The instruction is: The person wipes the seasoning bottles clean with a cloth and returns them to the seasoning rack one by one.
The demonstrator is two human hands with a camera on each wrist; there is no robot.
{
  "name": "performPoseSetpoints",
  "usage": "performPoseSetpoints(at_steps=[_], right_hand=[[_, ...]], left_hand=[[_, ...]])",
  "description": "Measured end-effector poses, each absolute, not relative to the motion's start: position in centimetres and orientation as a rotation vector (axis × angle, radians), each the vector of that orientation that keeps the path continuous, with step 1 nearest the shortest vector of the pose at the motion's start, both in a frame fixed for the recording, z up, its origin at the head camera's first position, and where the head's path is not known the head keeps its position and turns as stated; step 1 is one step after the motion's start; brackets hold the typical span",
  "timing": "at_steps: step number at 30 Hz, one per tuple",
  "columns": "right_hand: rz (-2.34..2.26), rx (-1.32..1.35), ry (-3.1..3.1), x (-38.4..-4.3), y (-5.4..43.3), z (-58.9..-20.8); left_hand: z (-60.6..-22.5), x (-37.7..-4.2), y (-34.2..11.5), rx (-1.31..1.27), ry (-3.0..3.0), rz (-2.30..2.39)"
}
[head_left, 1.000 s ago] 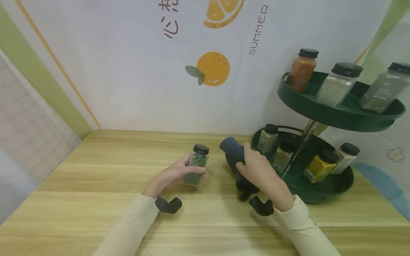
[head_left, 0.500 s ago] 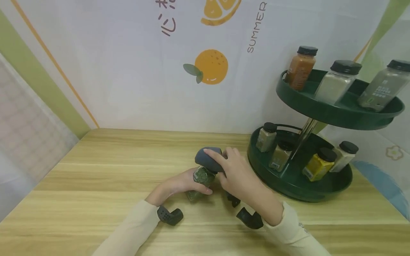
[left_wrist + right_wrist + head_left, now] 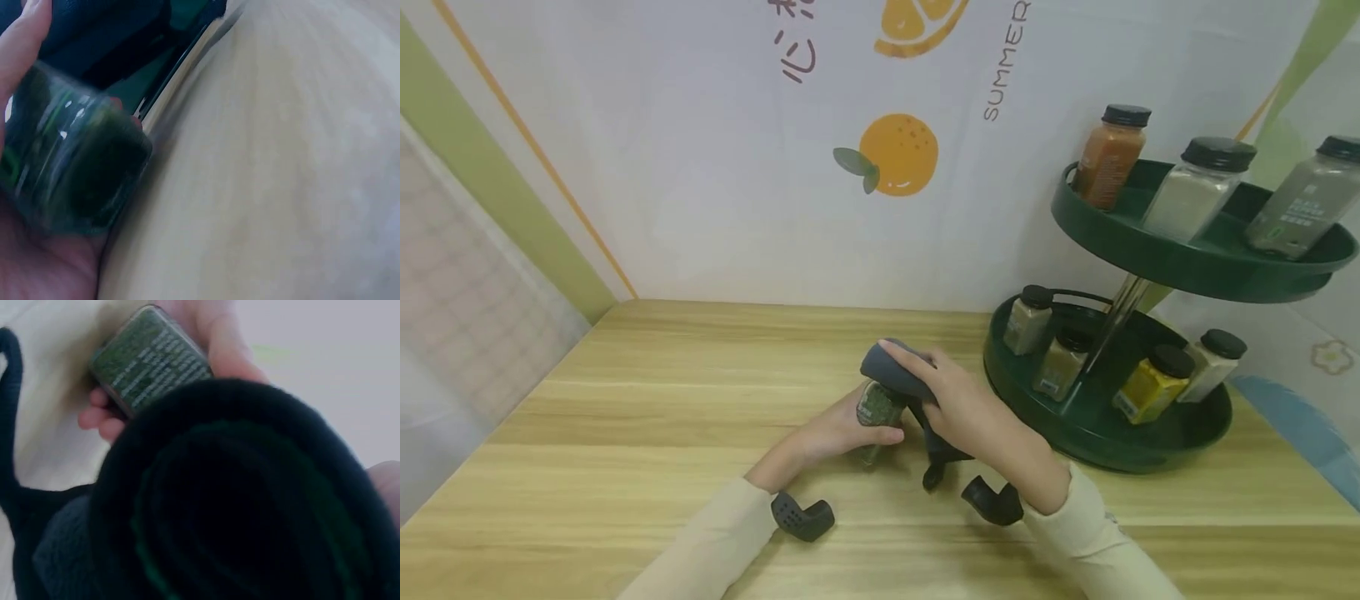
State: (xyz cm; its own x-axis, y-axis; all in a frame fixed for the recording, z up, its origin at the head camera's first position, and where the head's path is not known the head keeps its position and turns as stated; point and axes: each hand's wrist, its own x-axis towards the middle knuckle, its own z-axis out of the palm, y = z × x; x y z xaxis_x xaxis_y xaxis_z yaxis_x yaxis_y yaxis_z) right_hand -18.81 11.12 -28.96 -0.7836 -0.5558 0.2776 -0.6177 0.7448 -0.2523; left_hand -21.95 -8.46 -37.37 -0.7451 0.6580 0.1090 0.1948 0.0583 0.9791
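Observation:
A clear jar of green dried herbs (image 3: 878, 406) is tilted in my left hand (image 3: 838, 432), whose thumb lies across its side. White print shows on the jar's side (image 3: 153, 356) in the right wrist view. My right hand (image 3: 966, 412) grips a dark navy roll that looks like layered cloth (image 3: 895, 372), thumb along its top. The roll overlaps the upper end of the jar, and the black cap is hidden. Below the right hand hangs a darker part of the roll (image 3: 942, 450); a dark loop (image 3: 9, 412) shows at the left of the right wrist view.
To the right stands a green two-tier round rack (image 3: 1210, 279). Its upper tier bears an orange-red jar (image 3: 1108, 162), a pale jar (image 3: 1191, 200) and a grey jar (image 3: 1303, 208); several small jars stand below. A printed curtain (image 3: 737, 208) backs the wooden table (image 3: 587, 467).
My right hand has brought the navy roll leftward from beside the rack to the jar's top. The jar, upright before, now leans in my left hand. Over the last half second little has shifted.

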Motion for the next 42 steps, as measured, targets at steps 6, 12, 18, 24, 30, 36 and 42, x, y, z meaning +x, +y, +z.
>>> performPoseSetpoints(at_steps=[6, 12, 18, 24, 30, 36, 42], right_hand=[[0.469, 0.861, -2.843, -19.1, 12.0, -28.4], [0.467, 0.85, -2.89, -19.4, 12.8, -28.1], [0.365, 0.728, -2.976, -20.3, 13.8, -28.5], [0.364, 0.614, -2.987, -20.8, 14.2, -28.5], [0.512, 0.666, -2.828, -19.4, 12.9, -27.4], [0.421, 0.763, -2.851, -18.5, 11.8, -27.3], [0.429, 0.704, -2.871, -18.7, 12.0, -27.4]], left_hand=[[-37.2, -21.7, -8.7, 0.684, 1.853, 1.734], [-37.1, -21.7, -8.8, 0.658, 1.803, 1.71], [-37.0, -21.7, -8.9, 0.65, 1.786, 1.714], [-37.1, -21.6, -9.0, 0.634, 1.791, 1.732], [-37.0, -21.7, -8.9, 0.606, 1.832, 1.719], [-36.9, -21.8, -9.0, 0.617, 1.821, 1.715], [-36.9, -21.9, -9.0, 0.607, 1.782, 1.717]])
